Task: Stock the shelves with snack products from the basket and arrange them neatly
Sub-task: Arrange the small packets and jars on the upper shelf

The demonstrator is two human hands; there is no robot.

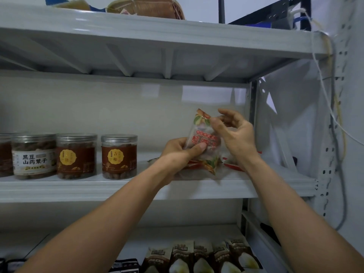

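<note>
A clear snack bag [204,134] with red lettering and a leaf-and-fruit print stands upright on the middle white shelf [126,186], right of centre. My left hand [181,150] grips its lower left side, thumb across the front. My right hand [234,131] pinches its upper right edge between thumb and fingers. More bags of the same kind [233,164] lie flat on the shelf behind and beneath it. No basket is in view.
Several brown-labelled clear jars [119,156] with grey lids stand in a row at the shelf's left. Dark snack packets [204,257] line the lower shelf. A white plastic bag [285,123] hangs at the right. A woven tray [145,6] sits on top.
</note>
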